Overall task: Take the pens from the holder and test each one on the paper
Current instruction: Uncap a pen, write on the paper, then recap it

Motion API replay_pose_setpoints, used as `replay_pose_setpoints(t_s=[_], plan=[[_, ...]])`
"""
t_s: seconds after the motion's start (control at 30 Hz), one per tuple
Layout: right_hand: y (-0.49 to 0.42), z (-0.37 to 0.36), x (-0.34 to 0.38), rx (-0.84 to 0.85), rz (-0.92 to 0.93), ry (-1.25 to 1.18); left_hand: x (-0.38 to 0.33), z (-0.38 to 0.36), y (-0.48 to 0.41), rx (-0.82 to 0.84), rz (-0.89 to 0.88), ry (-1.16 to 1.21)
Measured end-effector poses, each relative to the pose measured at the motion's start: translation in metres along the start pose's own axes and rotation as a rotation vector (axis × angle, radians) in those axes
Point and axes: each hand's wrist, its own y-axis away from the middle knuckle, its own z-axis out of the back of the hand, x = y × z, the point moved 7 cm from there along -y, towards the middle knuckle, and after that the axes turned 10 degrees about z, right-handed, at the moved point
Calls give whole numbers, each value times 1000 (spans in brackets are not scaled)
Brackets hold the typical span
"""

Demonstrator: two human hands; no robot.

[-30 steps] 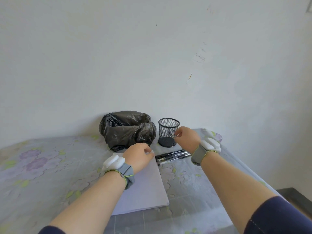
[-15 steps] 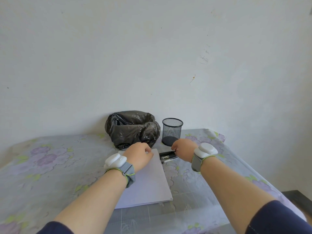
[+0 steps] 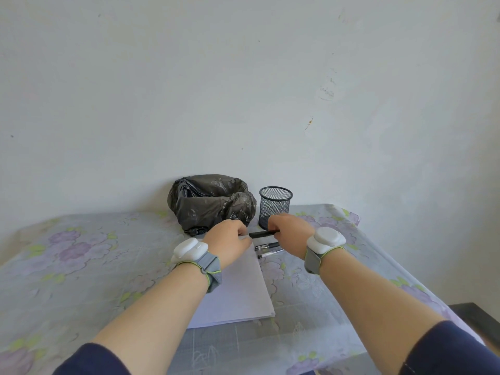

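The black mesh pen holder [image 3: 275,205] stands upright near the wall and looks empty. My right hand [image 3: 290,232] is shut on a black pen [image 3: 263,234], held level above the table with its tip pointing left. My left hand [image 3: 230,240] rests as a loose fist on the top edge of the white paper [image 3: 238,290], its fingertips close to the pen's tip. Two more pens [image 3: 269,249] lie on the table just right of the paper, below the held pen.
A crumpled black plastic bag [image 3: 211,203] sits against the wall left of the holder. The table carries a floral cloth [image 3: 81,253]; its right edge [image 3: 422,280] drops off close to my right arm. A white wall stands directly behind.
My right hand came down from the holder to the pens on the table, closed on one and lifted it. The left hand stayed on the paper. The camera shifted slightly.
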Motion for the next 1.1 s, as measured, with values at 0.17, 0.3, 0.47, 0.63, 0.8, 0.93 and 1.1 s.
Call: replay_pose_setpoints(t_s=[0.17, 0.3, 0.47, 0.63, 0.8, 0.93, 1.1], plan=[[-4, 20, 33, -112, 113, -22, -12, 6, 4, 4, -21, -18], [-4, 27, 51, -188, 184, -32, -9, 10, 4, 18, -6, -26], [-3, 44, 53, -414, 95, -95, 1, 20, 4, 18, 45, 69], [0, 29, 40, -374, -294, -753, 8, 25, 1, 50, 132, 266], [-5, 16, 56, -366, -324, -1263, -3, 30, 8, 121, 85, 331], [-12, 12, 60, -333, -317, -1281, -5, 34, 15, 136, 70, 360], [-12, 4, 62, -257, -318, -1395, 3, 29, 18, 266, 168, 546]])
